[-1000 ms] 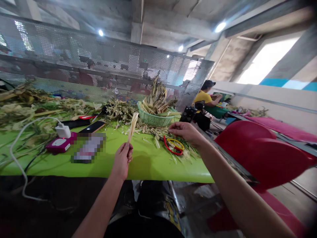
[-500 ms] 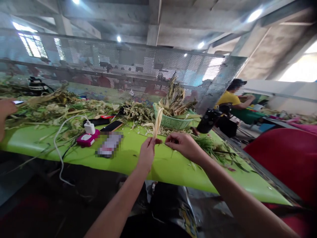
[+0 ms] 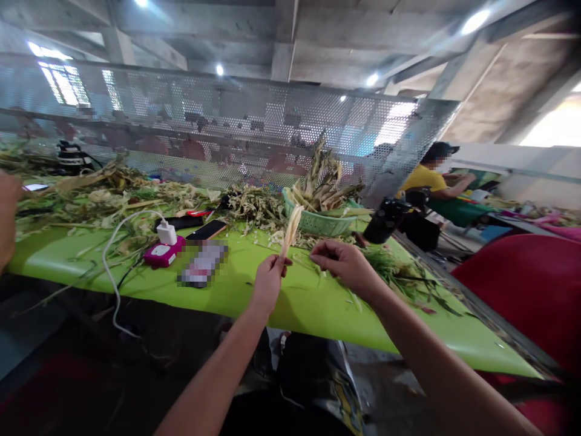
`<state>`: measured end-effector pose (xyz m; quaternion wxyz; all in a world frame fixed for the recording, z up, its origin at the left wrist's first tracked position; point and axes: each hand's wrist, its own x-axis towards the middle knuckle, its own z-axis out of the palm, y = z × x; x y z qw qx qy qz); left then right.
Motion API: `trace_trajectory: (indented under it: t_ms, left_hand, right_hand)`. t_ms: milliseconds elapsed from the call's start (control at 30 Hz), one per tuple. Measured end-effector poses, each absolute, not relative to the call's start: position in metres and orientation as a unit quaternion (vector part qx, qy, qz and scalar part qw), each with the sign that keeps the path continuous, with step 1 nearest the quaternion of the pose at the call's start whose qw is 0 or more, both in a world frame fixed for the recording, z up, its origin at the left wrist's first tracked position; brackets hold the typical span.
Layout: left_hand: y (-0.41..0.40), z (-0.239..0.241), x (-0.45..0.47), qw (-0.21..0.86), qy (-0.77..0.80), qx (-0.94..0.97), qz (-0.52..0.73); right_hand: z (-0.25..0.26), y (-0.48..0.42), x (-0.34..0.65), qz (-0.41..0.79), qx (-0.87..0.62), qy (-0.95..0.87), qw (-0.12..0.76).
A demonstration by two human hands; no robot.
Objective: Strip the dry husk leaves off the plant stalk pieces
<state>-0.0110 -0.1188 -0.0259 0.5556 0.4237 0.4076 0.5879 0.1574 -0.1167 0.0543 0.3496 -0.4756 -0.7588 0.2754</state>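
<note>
My left hand pinches the base of a pale dry corn husk strip and holds it upright over the lime green table. My right hand hovers just right of it, fingers curled in a pinch; what they hold, if anything, is too small to name. Behind both hands a green basket stands full of husks. Loose husks and green leaves lie scattered on the table around my right hand.
A pink device with a white charger and cable, two phones and husk piles lie to the left. A perforated metal screen backs the table. A black camera and a person in yellow are at the right, a red seat nearer.
My view swung left, then held. My right hand came in from the right toward the strip in my left hand, then drew slightly away from it. The strip stays upright.
</note>
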Motion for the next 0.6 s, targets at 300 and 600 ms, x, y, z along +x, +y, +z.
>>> trace_trajectory:
  t_ms: [300,600]
  left_hand:
    - [-0.121,-0.029,-0.004,0.492,0.448,0.450,0.596]
    - [-0.118,-0.027,-0.025,0.465,0.456,0.418,0.634]
  right_hand:
    - [0.025,-0.117,0.131,0.331,-0.491,-0.727,0.349]
    - [0.037,-0.124,0.147,0.348,-0.482,-0.741,0.314]
